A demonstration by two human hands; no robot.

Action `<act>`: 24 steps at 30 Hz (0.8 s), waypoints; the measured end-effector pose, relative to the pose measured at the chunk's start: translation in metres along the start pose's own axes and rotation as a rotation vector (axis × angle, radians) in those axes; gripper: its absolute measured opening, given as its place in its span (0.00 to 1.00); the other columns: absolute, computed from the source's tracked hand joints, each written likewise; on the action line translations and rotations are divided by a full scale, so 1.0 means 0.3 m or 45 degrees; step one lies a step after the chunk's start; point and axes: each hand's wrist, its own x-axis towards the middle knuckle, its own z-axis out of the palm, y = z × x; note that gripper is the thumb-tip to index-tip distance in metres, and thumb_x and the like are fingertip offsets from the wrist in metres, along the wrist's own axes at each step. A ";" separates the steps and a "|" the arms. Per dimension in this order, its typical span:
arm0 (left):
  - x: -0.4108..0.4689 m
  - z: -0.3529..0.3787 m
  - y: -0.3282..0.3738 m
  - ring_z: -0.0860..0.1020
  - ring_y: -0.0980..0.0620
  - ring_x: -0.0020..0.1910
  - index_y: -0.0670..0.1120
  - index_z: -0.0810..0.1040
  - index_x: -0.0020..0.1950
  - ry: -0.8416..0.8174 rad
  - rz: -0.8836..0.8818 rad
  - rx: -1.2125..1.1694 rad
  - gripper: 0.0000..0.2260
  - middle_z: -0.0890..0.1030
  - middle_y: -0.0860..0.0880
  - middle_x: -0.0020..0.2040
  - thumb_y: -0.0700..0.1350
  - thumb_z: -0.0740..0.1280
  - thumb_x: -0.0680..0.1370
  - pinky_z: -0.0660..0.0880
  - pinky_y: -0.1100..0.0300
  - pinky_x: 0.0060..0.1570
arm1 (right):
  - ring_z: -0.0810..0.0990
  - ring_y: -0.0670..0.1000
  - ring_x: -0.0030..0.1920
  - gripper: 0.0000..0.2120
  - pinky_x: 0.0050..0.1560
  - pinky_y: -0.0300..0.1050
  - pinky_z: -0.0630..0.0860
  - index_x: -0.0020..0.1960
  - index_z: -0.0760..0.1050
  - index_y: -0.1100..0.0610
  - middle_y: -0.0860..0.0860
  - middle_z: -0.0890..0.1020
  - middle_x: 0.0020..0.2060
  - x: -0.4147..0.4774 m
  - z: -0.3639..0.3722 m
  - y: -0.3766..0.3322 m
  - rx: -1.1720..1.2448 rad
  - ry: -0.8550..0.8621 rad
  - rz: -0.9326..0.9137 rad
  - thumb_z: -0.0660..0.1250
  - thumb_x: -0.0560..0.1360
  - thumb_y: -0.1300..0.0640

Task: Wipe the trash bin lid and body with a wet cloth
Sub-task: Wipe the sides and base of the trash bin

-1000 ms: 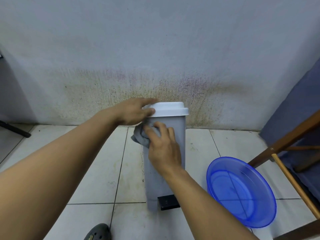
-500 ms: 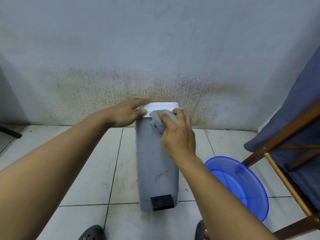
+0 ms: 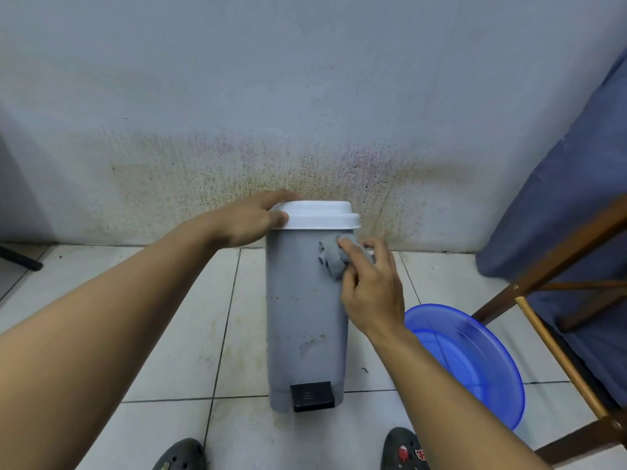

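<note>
A tall grey trash bin (image 3: 302, 317) with a white lid (image 3: 319, 215) and a black foot pedal (image 3: 312, 396) stands on the tiled floor against a stained wall. My left hand (image 3: 252, 218) grips the lid's left edge, thumb on the rim and fingers over the top. My right hand (image 3: 371, 286) holds a crumpled grey cloth (image 3: 332, 257) and presses it against the upper right of the bin's body, just under the lid.
A blue plastic basin (image 3: 475, 361) sits on the floor right of the bin. A wooden-framed chair (image 3: 543, 283) with blue fabric stands at the far right. My two dark shoes (image 3: 179, 456) are at the bottom edge. A black bar (image 3: 20, 259) lies at the far left.
The cloth in my right hand moved from the upper left of the bin's body, across the front under the lid, to the upper right. My left hand stayed on the lid.
</note>
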 end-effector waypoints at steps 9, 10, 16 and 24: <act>0.034 0.030 0.035 0.69 0.44 0.76 0.58 0.63 0.82 0.046 0.026 0.218 0.29 0.69 0.47 0.78 0.64 0.62 0.83 0.64 0.47 0.74 | 0.71 0.58 0.48 0.25 0.31 0.46 0.62 0.67 0.74 0.47 0.54 0.72 0.63 0.044 0.088 -0.187 -0.272 -0.294 -0.365 0.67 0.73 0.64; 0.039 0.027 0.035 0.69 0.44 0.76 0.58 0.64 0.82 0.047 0.013 0.205 0.28 0.69 0.47 0.78 0.63 0.62 0.83 0.64 0.48 0.72 | 0.70 0.58 0.48 0.24 0.32 0.46 0.62 0.66 0.74 0.47 0.55 0.72 0.64 0.054 0.095 -0.203 -0.256 -0.317 -0.356 0.66 0.73 0.65; 0.063 0.052 0.037 0.72 0.43 0.71 0.57 0.67 0.79 0.158 0.002 0.126 0.30 0.72 0.44 0.74 0.66 0.65 0.80 0.67 0.49 0.67 | 0.68 0.57 0.50 0.27 0.33 0.50 0.71 0.72 0.68 0.45 0.53 0.68 0.64 0.022 0.118 -0.203 -0.254 -0.412 -0.350 0.63 0.76 0.63; 0.093 0.047 0.007 0.71 0.44 0.72 0.57 0.69 0.79 0.186 0.018 0.086 0.30 0.72 0.44 0.74 0.66 0.68 0.79 0.64 0.56 0.62 | 0.70 0.57 0.50 0.25 0.28 0.45 0.70 0.63 0.72 0.49 0.53 0.70 0.62 -0.266 0.172 -0.143 -0.225 -0.684 -0.430 0.74 0.69 0.62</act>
